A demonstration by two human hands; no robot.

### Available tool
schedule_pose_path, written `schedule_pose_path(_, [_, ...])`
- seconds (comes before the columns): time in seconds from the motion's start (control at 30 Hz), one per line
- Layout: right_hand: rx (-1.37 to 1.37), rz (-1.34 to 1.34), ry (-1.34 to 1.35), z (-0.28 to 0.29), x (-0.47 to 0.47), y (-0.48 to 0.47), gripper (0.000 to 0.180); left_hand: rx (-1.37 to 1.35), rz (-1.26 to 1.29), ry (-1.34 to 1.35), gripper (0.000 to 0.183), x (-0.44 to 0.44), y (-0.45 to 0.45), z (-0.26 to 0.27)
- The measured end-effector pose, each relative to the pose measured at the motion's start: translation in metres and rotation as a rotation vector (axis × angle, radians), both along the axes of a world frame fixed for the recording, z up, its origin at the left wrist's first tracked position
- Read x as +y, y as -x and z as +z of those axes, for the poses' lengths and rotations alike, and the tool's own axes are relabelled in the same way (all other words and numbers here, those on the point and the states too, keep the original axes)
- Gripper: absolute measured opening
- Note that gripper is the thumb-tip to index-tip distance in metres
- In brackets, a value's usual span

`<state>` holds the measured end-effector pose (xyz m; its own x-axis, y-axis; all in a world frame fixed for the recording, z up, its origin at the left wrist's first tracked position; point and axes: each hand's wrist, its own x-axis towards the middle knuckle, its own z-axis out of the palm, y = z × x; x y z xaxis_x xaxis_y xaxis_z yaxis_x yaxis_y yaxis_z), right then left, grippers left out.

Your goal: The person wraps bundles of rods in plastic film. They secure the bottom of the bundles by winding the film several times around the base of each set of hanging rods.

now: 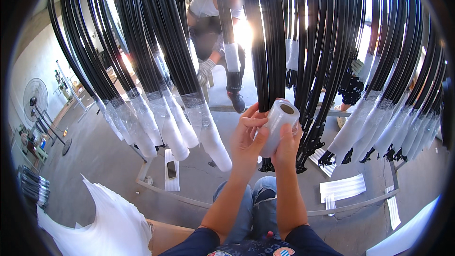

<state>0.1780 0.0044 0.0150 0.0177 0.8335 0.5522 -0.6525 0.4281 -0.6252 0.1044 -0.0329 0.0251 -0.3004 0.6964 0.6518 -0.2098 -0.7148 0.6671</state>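
A roll of clear stretch film [279, 128] is held upright in front of a bundle of hanging black strips [272, 60]. My right hand [287, 142] grips the roll from the right and below. On its left side, my left hand [250, 131] has its fingers spread against the roll and the strips' lower part; whether it pinches the film's edge I cannot tell. Other black bundles hang on both sides, many with their lower ends wrapped in white foam sheet [215, 142] and clear film. Several bundles just right of the roll have bare black ends [305, 156].
A person in a white shirt [208, 7] sits behind the strips, one gloved hand [206, 71] near a bundle. Another gloved hand [356, 67] shows at right. A metal frame [185, 199], foam pieces [343, 187] and a phone [171, 169] lie low down. A standing fan [35, 101] is at left.
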Motion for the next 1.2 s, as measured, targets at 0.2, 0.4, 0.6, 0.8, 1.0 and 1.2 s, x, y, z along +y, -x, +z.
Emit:
schedule_pose_path(0.2, [0.008, 0.049, 0.031, -0.003, 0.001, -0.004, 0.052, -0.05, 0.023, 0.028, 0.015, 0.0, -0.005, 0.003])
schedule_pose_path(0.4, [0.024, 0.039, 0.09, -0.007, 0.002, -0.005, 0.048, -0.01, 0.029, 0.031, 0.017, 0.003, -0.003, 0.001])
schedule_pose_path(0.6, [0.015, 0.066, 0.059, -0.008, 0.004, -0.006, 0.048, 0.013, 0.008, 0.067, 0.022, -0.002, -0.001, 0.005])
schedule_pose_path(0.8, [0.019, 0.032, 0.076, -0.005, -0.001, -0.003, 0.05, 0.088, 0.051, 0.01, 0.026, 0.0, 0.002, 0.001])
schedule_pose_path(1.0, [0.062, 0.085, 0.067, -0.008, -0.001, -0.004, 0.046, 0.043, 0.042, -0.015, 0.02, 0.0, 0.0, -0.004])
schedule_pose_path(1.2, [0.025, 0.089, 0.077, -0.005, 0.0, -0.005, 0.039, -0.017, 0.011, 0.104, 0.024, -0.003, 0.004, 0.005])
